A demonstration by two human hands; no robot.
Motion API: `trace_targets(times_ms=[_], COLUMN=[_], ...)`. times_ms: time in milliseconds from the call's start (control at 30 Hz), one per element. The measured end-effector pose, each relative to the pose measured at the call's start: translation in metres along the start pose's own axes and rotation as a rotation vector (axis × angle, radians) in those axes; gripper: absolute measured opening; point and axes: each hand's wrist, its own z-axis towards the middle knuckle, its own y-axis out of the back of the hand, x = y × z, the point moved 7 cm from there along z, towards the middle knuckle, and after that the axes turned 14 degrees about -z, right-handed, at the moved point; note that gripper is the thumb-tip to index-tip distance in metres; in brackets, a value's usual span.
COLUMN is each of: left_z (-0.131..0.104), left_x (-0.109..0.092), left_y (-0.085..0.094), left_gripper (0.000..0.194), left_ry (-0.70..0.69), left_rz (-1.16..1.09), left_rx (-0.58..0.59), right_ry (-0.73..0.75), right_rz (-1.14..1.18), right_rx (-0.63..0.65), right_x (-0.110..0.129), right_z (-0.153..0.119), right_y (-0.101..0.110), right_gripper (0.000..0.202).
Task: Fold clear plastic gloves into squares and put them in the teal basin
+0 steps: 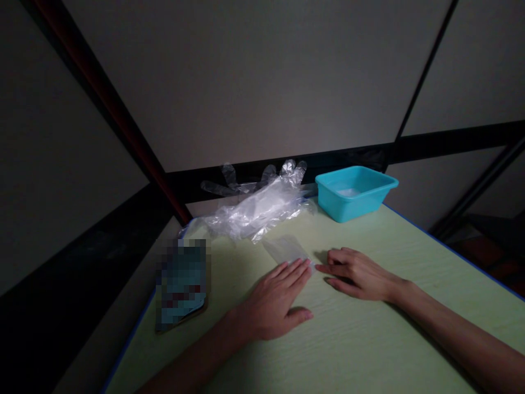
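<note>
A small, thin, clear plastic piece, perhaps a bag point(285, 247), lies flat on the pale green table. My left hand point(274, 303) rests flat with its fingers stretched out, the fingertips on the near edge of that plastic and the thumb spread to the side. My right hand point(355, 273) is just to the right, index finger pointing at the plastic's near right corner, touching or nearly touching it. Its thumb is apart and the other fingers are partly curled, with nothing visible in them. Behind the plastic is a crumpled pile of clear disposable gloves point(262, 205).
A turquoise plastic basin point(348, 205) stands at the table's back right, with something whitish inside. At the left edge lies a flat device, its surface pixelated point(182, 287). A panelled wall point(266, 82) rises behind the table point(361, 350), which has a blue edge.
</note>
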Motion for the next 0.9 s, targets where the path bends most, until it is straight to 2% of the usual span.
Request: trace_targets(times_ms=[400,733,900], left_z=[-0.009,-0.010,-0.014], left_x=[0.004,0.004,0.001], left_y=[-0.001,0.002,0.009], left_gripper=[0.069,0.066,0.058], left_ry=[-0.012,-0.021,-0.105], left_rz=[0.049,0.022,-0.014], left_rx=[0.091,0.072,0.019], right_ry=[0.013,-0.010,-0.015], right_rz=[0.022,0.034,0.040], right_rx=[-0.024,-0.018,-0.017], right_x=[-0.001,-0.001,-0.001], right_z=[-0.001,0.000,0.000], right_y=[-0.002,-0.001,-0.001], right_gripper=[0.033,0.032,0.032])
